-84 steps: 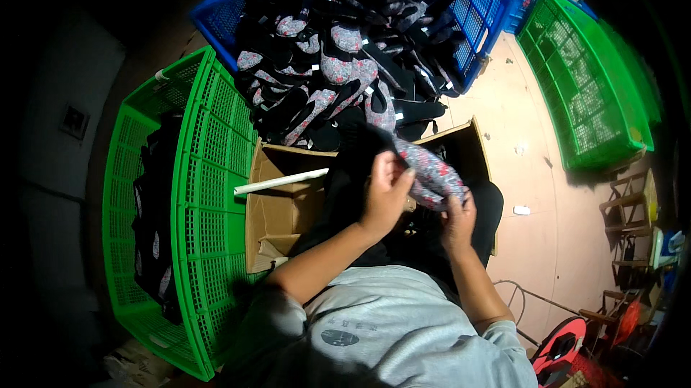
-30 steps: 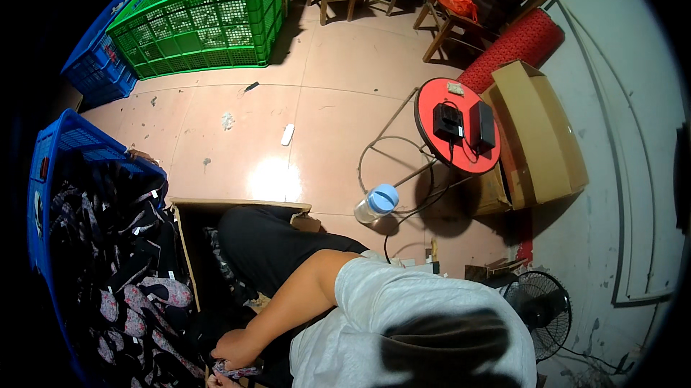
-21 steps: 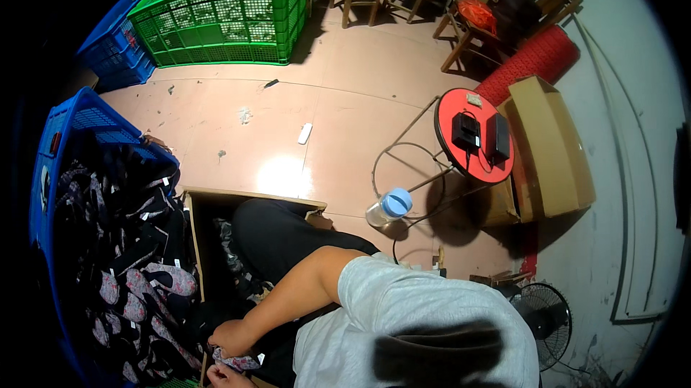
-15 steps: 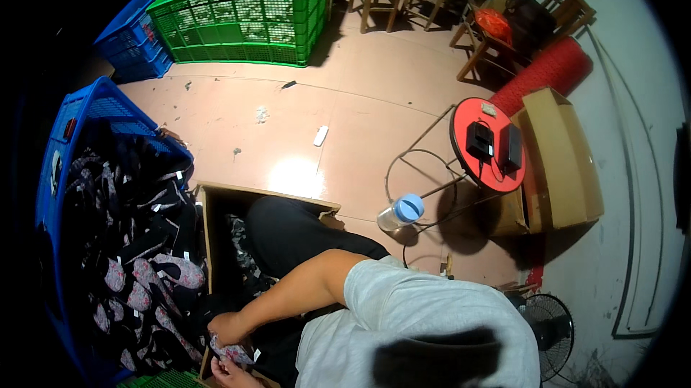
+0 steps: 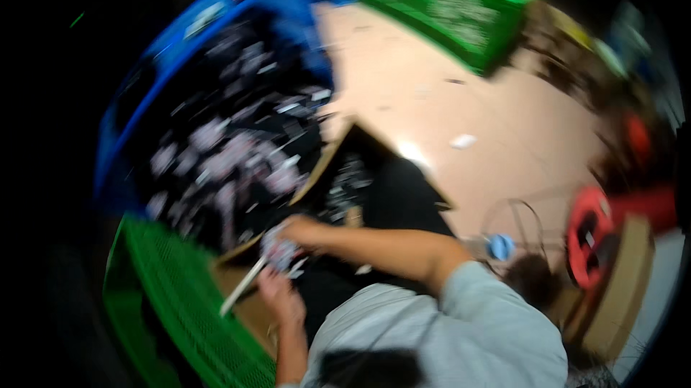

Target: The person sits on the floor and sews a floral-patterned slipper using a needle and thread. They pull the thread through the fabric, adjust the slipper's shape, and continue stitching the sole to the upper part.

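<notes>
A floral, light-coloured fabric piece (image 5: 276, 249) is between my hands, above the edge of an open cardboard box. My right hand (image 5: 301, 232) closes on its upper side. Below it, my left hand (image 5: 279, 293) has its fingers closed at the lower edge. Motion blur hides the exact grip. A long white strip (image 5: 242, 287) slants down beside my left hand; I cannot make out what it is. Next to my hands, a heap of dark and floral fabric pieces (image 5: 234, 154) with white tags fills a blue crate (image 5: 137, 100).
A green crate (image 5: 173, 301) stands at the lower left, and another green crate (image 5: 432, 6) at the back. The cardboard box (image 5: 327, 161) is beside my dark-trousered leg. To the right are a blue-lidded bottle (image 5: 500, 246), a red-topped stool (image 5: 586, 237) and a larger carton (image 5: 619, 294).
The view has swung left, so the crates and box appear farther right and the lower-left green crate shows more. My left forearm has come into view. The floral piece stays at my hands.
</notes>
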A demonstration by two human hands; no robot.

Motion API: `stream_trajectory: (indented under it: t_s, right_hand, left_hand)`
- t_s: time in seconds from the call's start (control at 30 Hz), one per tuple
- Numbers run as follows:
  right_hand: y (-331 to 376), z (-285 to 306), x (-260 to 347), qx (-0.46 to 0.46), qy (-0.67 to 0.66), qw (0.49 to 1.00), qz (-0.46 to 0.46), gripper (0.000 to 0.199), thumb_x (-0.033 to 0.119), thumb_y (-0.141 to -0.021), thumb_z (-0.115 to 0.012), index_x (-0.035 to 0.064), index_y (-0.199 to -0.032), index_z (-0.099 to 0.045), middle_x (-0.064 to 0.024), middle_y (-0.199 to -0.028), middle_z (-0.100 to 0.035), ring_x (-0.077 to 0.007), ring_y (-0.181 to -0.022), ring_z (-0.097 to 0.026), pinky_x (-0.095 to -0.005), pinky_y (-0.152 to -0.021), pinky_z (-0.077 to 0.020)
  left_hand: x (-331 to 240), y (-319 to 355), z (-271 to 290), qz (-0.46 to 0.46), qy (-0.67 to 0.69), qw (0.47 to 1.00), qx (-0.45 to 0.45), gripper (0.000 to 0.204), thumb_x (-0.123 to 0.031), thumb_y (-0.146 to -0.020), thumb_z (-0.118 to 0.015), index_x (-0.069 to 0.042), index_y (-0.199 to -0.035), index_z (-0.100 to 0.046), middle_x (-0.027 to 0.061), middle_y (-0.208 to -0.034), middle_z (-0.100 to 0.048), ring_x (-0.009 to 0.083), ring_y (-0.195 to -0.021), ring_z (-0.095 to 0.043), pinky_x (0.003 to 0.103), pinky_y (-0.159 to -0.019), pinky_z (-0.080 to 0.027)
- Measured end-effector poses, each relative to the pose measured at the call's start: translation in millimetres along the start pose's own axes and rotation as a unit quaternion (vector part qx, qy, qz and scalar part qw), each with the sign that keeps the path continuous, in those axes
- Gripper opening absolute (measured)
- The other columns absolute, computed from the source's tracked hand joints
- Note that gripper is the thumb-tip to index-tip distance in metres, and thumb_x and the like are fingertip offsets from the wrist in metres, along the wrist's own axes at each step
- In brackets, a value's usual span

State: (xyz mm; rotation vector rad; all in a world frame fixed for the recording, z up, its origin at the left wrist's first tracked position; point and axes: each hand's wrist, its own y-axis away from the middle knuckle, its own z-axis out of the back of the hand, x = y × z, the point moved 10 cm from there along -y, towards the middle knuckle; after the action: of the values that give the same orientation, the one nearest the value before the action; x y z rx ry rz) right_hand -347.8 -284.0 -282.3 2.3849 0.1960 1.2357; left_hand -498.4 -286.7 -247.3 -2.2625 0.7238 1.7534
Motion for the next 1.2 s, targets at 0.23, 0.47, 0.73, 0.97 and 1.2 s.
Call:
stream_trajectory:
  t_s: [0.23, 0.47, 0.73, 0.97, 1.2]
  right_hand:
    - [36, -5, 31, -0.104, 0.113, 0.988, -0.015, 0.023, 0.033, -0.091, -0.062, 0.0137, -0.102, -0.058, 0.0016, -0.082, -0.063, -0.0094, -0.069, -0.056, -0.0253, -0.056, -0.0432]
    - [39, -5, 28, -0.105, 0.135, 0.985, 0.016, 0.027, 0.034, -0.09, -0.063, 0.0163, -0.11, -0.059, 0.0007, -0.089, -0.063, -0.0112, -0.075, -0.057, -0.0304, -0.063, -0.044]
    - [40, -1, 35, -0.122, 0.126, 0.984, 0.044, 0.029, 0.03, -0.09, -0.065, 0.0121, -0.111, -0.058, -0.0011, -0.088, -0.063, -0.0116, -0.075, -0.059, -0.0314, -0.065, -0.047]
    - [33, 16, 31, -0.157, 0.176, 0.948, 0.216, 0.025, 0.023, -0.091, -0.064, 0.0001, -0.098, -0.059, -0.007, -0.085, -0.063, -0.0128, -0.078, -0.057, -0.0308, -0.073, -0.0484]
    - [55, 13, 35, -0.26, 0.228, 0.893, 0.289, 0.029, 0.026, -0.093, -0.059, -0.0026, -0.099, -0.057, -0.0154, -0.086, -0.062, -0.0241, -0.08, -0.058, -0.0357, -0.076, -0.0469]
  left_hand:
    - [17, -12, 4, 0.004, 0.06, 0.998, -0.031, 0.042, -0.002, -0.084, -0.07, -0.003, -0.118, -0.045, 0.0029, -0.102, -0.051, 0.0128, -0.095, -0.052, 0.027, -0.089, -0.043]
    - [17, -5, 2, 0.014, 0.11, 0.992, -0.062, 0.042, -0.001, -0.08, -0.073, -0.005, -0.113, -0.048, 0.0024, -0.098, -0.054, 0.0109, -0.09, -0.053, 0.025, -0.084, -0.045]
    - [17, -13, -2, 0.036, 0.148, 0.986, -0.063, 0.039, 0.003, -0.074, -0.075, -0.007, -0.104, -0.051, 0.0004, -0.091, -0.053, 0.0102, -0.082, -0.052, 0.024, -0.077, -0.045]
    - [19, -4, 3, 0.006, 0.108, 0.984, -0.143, 0.034, 0.006, -0.072, -0.075, -0.008, -0.093, -0.051, -0.0027, -0.085, -0.046, 0.0078, -0.077, -0.045, 0.022, -0.072, -0.041]
    - [3, -16, 13, -0.093, -0.073, 0.973, -0.197, 0.029, 0.004, -0.076, -0.072, -0.009, -0.086, -0.049, -0.0039, -0.08, -0.043, 0.0062, -0.071, -0.042, 0.021, -0.064, -0.038]
